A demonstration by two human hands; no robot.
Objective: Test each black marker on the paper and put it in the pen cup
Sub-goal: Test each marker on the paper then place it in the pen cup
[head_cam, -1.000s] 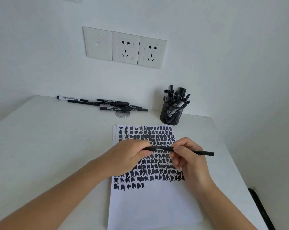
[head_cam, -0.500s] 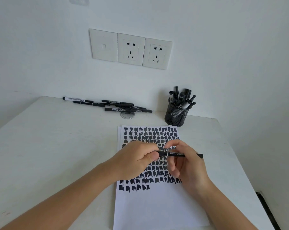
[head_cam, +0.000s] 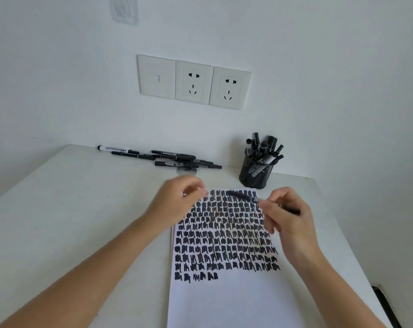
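Observation:
My right hand (head_cam: 287,217) pinches a black marker (head_cam: 243,197) over the top of the paper (head_cam: 224,304); its free end points up and left. My left hand (head_cam: 177,201) hovers blurred at the paper's upper left corner, apart from the marker, its fingers loosely curled with nothing seen in them. Rows of black test scribbles cover the sheet's upper two thirds. The black mesh pen cup (head_cam: 255,172) stands just behind the paper's top right corner and holds several black markers. Several more markers (head_cam: 177,159) lie in a loose row at the back of the table.
The white table (head_cam: 82,209) meets the white wall at the back, where three socket plates (head_cam: 193,81) are mounted. A small clear disc (head_cam: 186,171) lies under the loose markers. The table's right edge runs close beside my right forearm.
My left hand has let go of the marker's end and drawn away to the left. My right hand keeps the marker and has moved it up toward the top of the paper.

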